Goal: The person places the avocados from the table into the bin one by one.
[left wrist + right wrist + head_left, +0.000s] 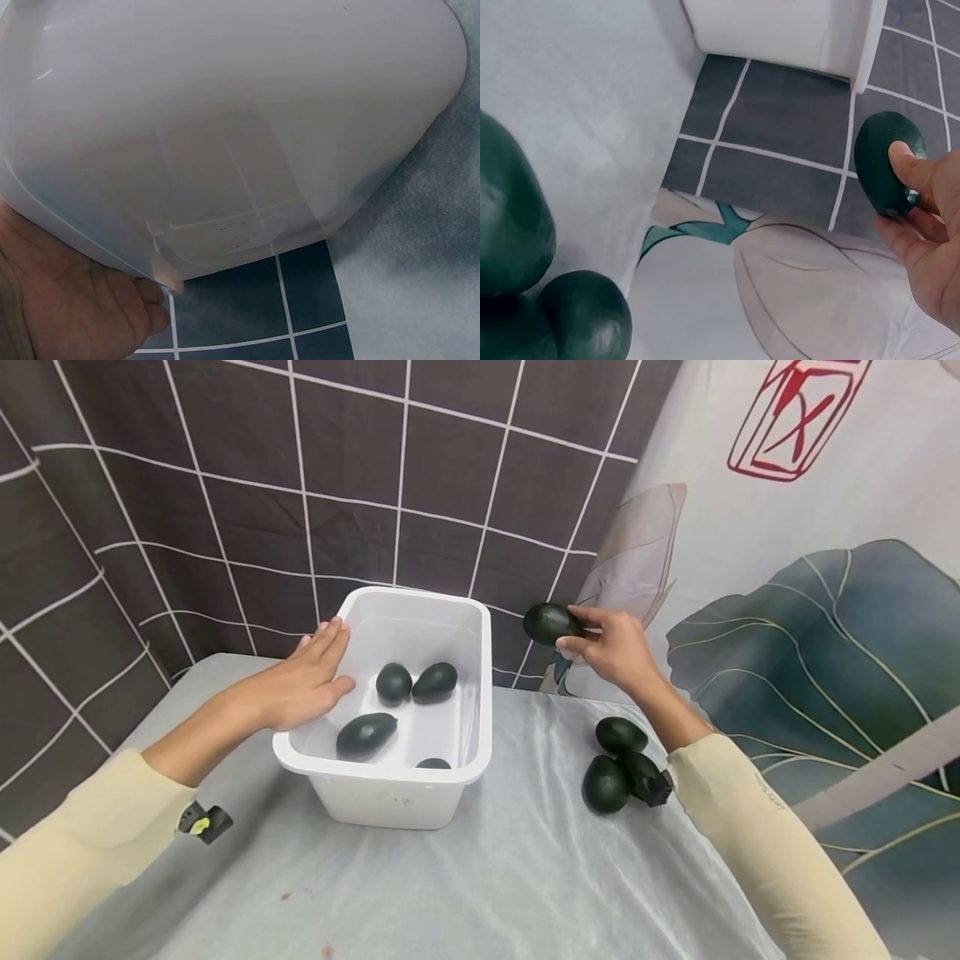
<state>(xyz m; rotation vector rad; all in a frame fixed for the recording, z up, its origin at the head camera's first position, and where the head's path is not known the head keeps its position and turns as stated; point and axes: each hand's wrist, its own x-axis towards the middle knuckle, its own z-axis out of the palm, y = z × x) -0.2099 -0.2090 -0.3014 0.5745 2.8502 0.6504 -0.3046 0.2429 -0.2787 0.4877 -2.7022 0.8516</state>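
My right hand (618,647) pinches a dark green avocado (551,624) between thumb and fingers, up in the air to the right of a white plastic tub (480,693). In the right wrist view the thumb presses on the side of this avocado (881,161). My left hand (303,681) lies with straight fingers along the tub's left rim. The left wrist view shows that hand (82,307) against the tub's outer wall (225,90). Several avocados lie inside the tub, among them one near its front left (365,737); another is partly hidden by the front rim.
Three more avocados (606,785) sit grouped on the grey cloth-covered table (525,860), below my right forearm. Behind the table hangs a dark cloth with a white grid (450,460). A white curtain with leaf patterns (697,527) hangs on the right.
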